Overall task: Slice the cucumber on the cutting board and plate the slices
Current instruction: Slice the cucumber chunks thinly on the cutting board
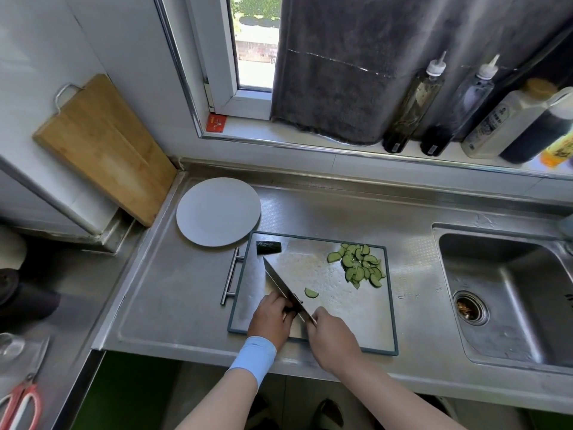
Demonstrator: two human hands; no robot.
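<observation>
Right hand (331,333) grips the handle of the knife (279,280), with the blade angled across the cutting board (310,265) toward its far left corner. Left hand (269,318) has its fingers curled against the blade; can't tell whether it holds anything. Cucumber stub (268,247) lies at the board's far left corner. Slice pile (359,268) sits near the far right corner, and one loose slice (311,292) is just beside the blade. Plate (218,211) is on the tabletop (186,290), just off the board's far left corner.

A light blue band (252,356) is worn around the wrist of the left hand (270,318). Both forearms are left bare. Dark footwear (330,414) is glimpsed below.
</observation>
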